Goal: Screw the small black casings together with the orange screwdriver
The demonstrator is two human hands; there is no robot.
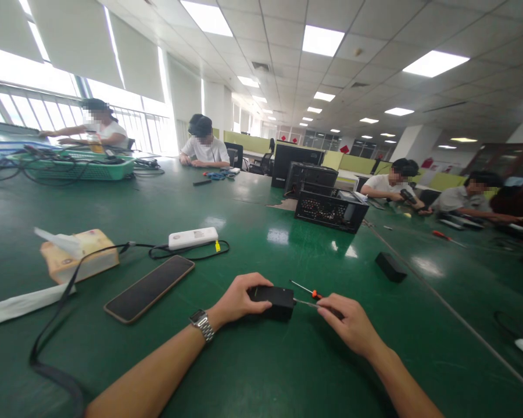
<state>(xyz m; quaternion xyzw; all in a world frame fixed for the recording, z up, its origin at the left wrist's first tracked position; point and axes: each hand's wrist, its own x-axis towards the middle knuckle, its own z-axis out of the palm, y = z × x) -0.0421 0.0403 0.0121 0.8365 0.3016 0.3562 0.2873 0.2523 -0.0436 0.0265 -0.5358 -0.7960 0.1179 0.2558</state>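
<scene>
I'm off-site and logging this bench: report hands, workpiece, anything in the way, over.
Left hand holding black box. Right hand gripping thin metal tool, tip at box's end. Orange-marked screwdriver close beyond right hand.

Both forearms reach forward and angle inward. The left hand (243, 297) curls, thumb and fingers spread around a grip; the right hand (345, 320), just beside its fingertips, pinches thumb against forefinger.

Black box (275, 301), small and oblong, plain sides, long side going left to right, near middle. Thin metal tool (306, 303), straight, almost level, tip at box's right end.
</scene>
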